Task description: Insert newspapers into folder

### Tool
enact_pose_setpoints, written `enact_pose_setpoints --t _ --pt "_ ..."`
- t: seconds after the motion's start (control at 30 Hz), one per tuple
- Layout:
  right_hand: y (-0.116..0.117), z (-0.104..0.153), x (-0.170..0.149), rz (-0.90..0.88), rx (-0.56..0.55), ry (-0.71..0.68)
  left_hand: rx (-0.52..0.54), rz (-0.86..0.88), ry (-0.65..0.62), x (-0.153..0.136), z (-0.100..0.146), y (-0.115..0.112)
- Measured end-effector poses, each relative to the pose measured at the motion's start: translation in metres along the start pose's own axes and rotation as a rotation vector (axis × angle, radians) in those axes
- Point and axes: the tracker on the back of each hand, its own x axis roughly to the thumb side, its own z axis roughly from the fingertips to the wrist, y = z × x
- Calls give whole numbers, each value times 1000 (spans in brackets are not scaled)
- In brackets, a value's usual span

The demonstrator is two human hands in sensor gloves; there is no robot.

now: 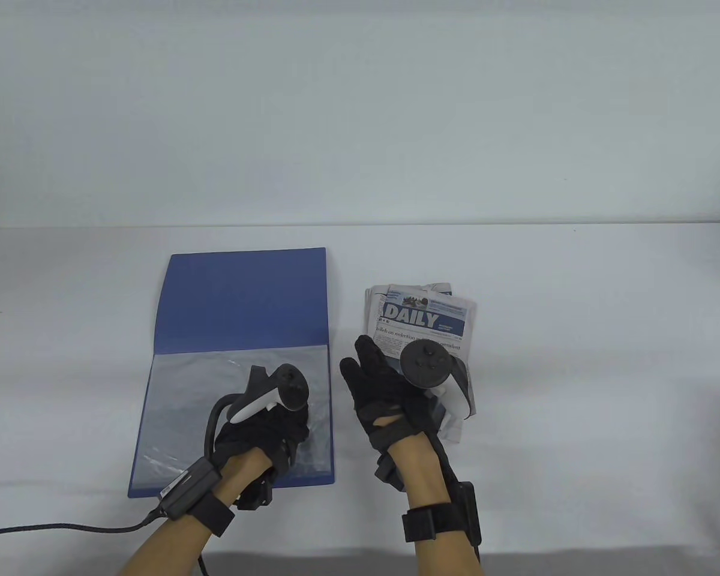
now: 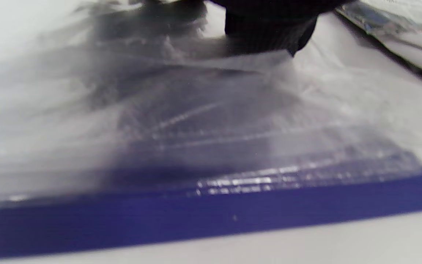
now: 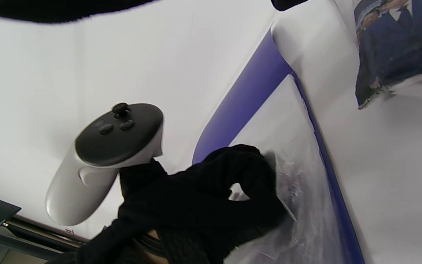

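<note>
A blue folder (image 1: 246, 288) lies open on the table's left, its near half covered by clear plastic sleeves (image 1: 204, 396). My left hand (image 1: 282, 420) rests on the sleeves near their right edge. In the right wrist view its fingers (image 3: 255, 176) pinch a sleeve edge (image 3: 299, 198) next to the folder's blue rim (image 3: 244, 102). My right hand (image 1: 384, 384) holds a folded newspaper (image 1: 426, 318) headed "DAILY" just right of the folder, its near corner raised off the table. The newspaper also shows in the right wrist view (image 3: 390, 47) and the left wrist view (image 2: 408, 33).
The white table (image 1: 576, 360) stretches to the right and behind the folder. A black cable (image 1: 66, 529) runs from my left wrist to the left along the near edge. A plain white wall stands behind the table.
</note>
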Motion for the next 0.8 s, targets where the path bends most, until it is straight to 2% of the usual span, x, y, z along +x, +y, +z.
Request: enact_pose_setpoints --t 0.1,0.27,0.4,0.53,0.7,0.8 --pt "8 -4 -2 10 25 20 3 111 -32 -9 3 6" --pt "27 -14 0 74 159 60 9 307 -91 -26 10 15" --pt "40 -21 1 228 161 187 -1 396 -123 -34 13 20" --pt "52 -27 3 349 138 255 3 425 -133 -37 17 23" --pt "66 -35 0 205 105 228 6 425 -132 -38 17 23" --pt "67 -38 1 266 128 224 1 417 -106 -41 16 23"
